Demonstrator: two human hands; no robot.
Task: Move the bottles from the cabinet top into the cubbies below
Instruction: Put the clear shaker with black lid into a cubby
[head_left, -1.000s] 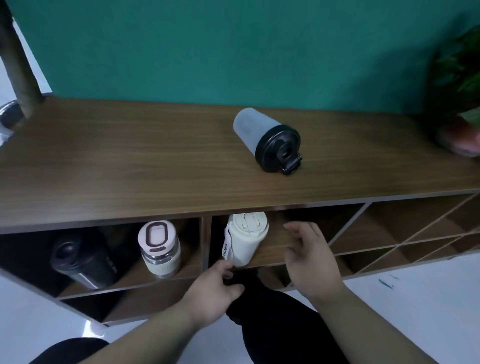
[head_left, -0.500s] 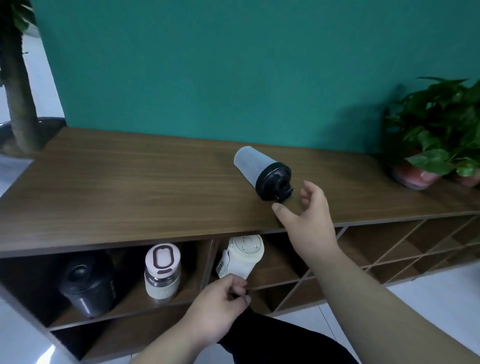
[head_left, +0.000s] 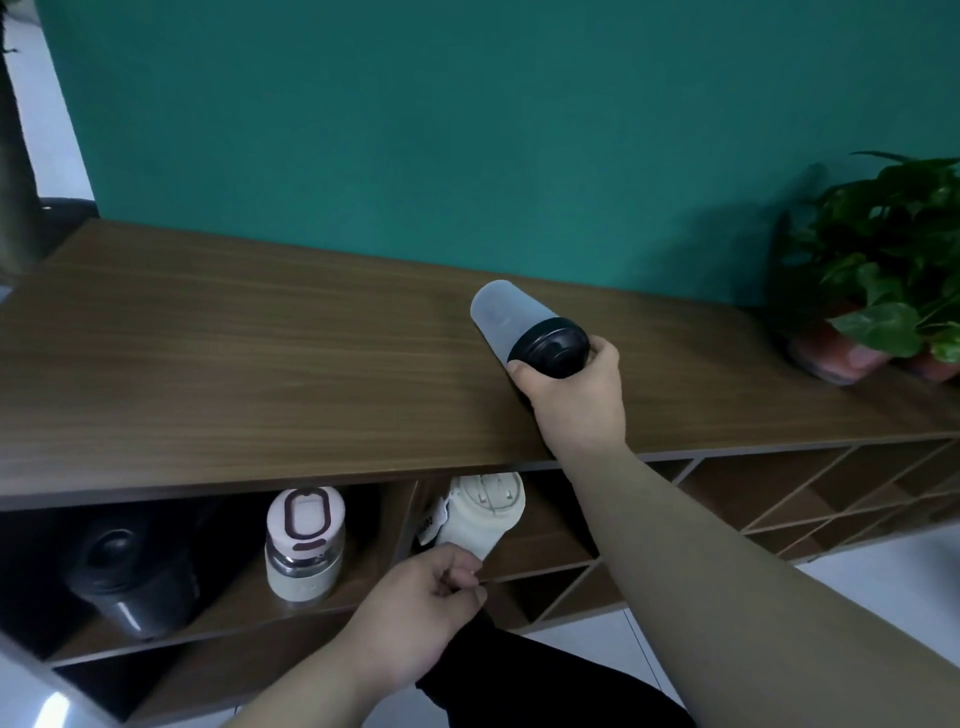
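Note:
A frosted clear bottle with a black lid (head_left: 511, 320) lies on its side on the wooden cabinet top (head_left: 249, 364). My right hand (head_left: 576, 400) is closed around its black lid end. In the cubbies below stand a dark bottle (head_left: 127, 571) at the left, a glass bottle with a white and maroon lid (head_left: 305, 545) beside it, and a cream bottle (head_left: 480, 514) in the cubby to the right. My left hand (head_left: 415, 618) hangs in front of the cubby with the cream bottle, fingers curled with nothing in them.
A potted green plant (head_left: 883, 280) stands at the right end of the cabinet top. Diamond-shaped cubbies (head_left: 831, 493) run along the right. A teal wall rises behind. A trunk in a pot (head_left: 15, 156) stands at the far left.
My right hand rose from the cubby with the cream bottle to the cabinet top and closed on the frosted bottle's lid. My left hand stayed low in front of the cubbies.

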